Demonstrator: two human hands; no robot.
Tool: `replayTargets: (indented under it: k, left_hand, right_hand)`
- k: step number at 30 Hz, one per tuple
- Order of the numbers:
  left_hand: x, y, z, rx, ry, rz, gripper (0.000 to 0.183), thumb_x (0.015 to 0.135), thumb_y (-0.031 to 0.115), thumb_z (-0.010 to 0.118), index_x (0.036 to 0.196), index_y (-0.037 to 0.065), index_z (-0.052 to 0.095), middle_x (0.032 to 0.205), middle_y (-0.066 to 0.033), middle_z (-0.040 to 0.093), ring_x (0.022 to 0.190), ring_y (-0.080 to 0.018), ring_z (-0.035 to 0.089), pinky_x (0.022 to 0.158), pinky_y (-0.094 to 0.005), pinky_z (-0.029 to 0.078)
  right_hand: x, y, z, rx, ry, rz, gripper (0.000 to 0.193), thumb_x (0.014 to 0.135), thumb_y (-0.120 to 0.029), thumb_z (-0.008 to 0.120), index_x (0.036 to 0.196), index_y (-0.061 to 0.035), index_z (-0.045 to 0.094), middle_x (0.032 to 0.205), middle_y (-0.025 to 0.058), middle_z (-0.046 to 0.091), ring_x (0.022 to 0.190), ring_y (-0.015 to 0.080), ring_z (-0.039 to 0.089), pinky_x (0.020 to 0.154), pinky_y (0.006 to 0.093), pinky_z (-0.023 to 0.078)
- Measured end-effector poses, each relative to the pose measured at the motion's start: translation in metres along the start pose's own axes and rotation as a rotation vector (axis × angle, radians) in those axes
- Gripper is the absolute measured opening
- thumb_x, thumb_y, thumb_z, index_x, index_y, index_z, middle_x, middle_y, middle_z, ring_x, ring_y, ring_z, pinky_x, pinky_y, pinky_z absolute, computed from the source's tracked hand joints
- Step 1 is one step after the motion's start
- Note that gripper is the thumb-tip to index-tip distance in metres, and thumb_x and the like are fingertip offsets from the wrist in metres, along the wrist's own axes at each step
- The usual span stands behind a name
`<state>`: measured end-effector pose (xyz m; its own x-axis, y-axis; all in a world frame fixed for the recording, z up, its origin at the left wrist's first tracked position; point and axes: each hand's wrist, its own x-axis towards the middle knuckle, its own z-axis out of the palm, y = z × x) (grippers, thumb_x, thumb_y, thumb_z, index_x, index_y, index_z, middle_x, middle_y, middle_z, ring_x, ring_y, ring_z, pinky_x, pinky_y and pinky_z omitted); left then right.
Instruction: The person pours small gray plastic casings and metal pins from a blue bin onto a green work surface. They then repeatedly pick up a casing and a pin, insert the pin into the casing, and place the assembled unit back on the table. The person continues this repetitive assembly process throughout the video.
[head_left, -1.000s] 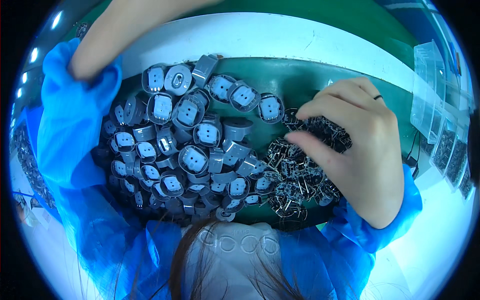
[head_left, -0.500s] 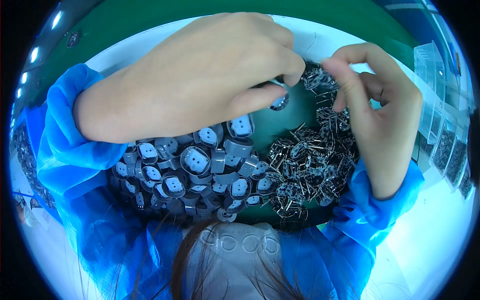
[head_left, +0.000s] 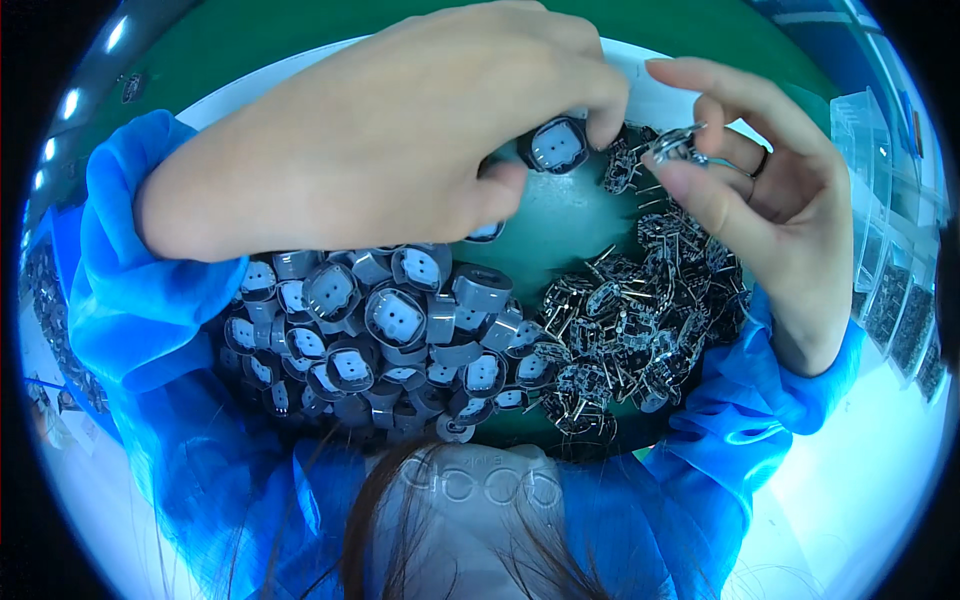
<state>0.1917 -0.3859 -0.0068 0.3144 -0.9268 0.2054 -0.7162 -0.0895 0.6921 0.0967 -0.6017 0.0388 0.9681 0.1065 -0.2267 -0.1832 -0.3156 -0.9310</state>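
My left hand (head_left: 480, 110) reaches over from the left, thumb and index finger spread apart. A grey rounded-square housing with a pale inner face (head_left: 557, 147) shows between them; the index fingertip is at its right edge, and the other fingers are hidden. My right hand (head_left: 760, 170) pinches a small part with thin metal pins (head_left: 680, 148) between thumb and fingers. A pile of grey housings (head_left: 395, 316) lies below my left hand. Beside it, nearer my right arm, is a tangled heap of similar dark parts with metal pins (head_left: 620, 335).
The parts lie on a green surface (head_left: 570, 215) with a white rim (head_left: 635, 62) at the far side. Clear plastic bins (head_left: 885, 290) with small dark parts stand at the right. More grey parts (head_left: 55, 315) sit in a blue container at the far left.
My left thumb has moved left, away from the index finger, and the grey housing between them shows more fully. My right hand has shifted slightly right, and the pinned part in it is clearer.
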Motion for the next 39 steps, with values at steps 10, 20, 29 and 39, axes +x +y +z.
replayTargets:
  k: [10,20,29,39]
  left_hand:
    - [0.001,-0.011,-0.007,0.001,-0.042,-0.03,0.03,0.077,0.006,0.076,0.102,0.002,0.061,0.097,-0.0119,0.063,0.092,-0.0307,0.061,0.079,-0.0383,0.049]
    - [0.009,-0.014,0.016,0.143,0.121,-0.036,0.049,0.08,0.024,0.082,0.111,-0.004,0.056,0.112,-0.0146,0.053,0.105,-0.033,0.054,0.089,-0.0388,0.047]
    - [0.02,-0.015,0.013,-0.348,0.13,-0.067,0.031,0.085,0.01,0.077,0.109,-0.002,0.064,0.092,-0.0138,0.067,0.08,-0.0236,0.069,0.076,-0.0354,0.06]
    - [0.02,0.001,-0.014,-0.824,0.069,-0.136,0.025,0.085,0.002,0.078,0.105,-0.007,0.067,0.095,-0.017,0.072,0.083,-0.0145,0.073,0.078,-0.0274,0.064]
  right_hand:
    - [0.001,-0.002,0.015,-0.205,0.192,-0.169,0.025,0.086,0.004,0.075,0.111,0.0045,0.072,0.101,0.0091,0.071,0.094,0.0158,0.069,0.086,0.0257,0.053]
    - [0.0,0.011,-0.007,-0.203,0.375,-0.265,0.015,0.091,0.0,0.072,0.106,0.0005,0.071,0.1,0.0076,0.073,0.089,0.0117,0.065,0.077,0.0224,0.05]
    - [-0.001,0.007,0.0,-0.532,0.297,-0.26,0.016,0.085,0.002,0.077,0.101,0.0023,0.074,0.098,0.0089,0.074,0.091,0.0151,0.07,0.086,0.0261,0.055]
    - [-0.006,0.008,0.002,-0.547,0.427,-0.493,0.017,0.082,0.01,0.075,0.098,0.0052,0.073,0.096,0.011,0.073,0.09,0.0171,0.07,0.084,0.029,0.057]
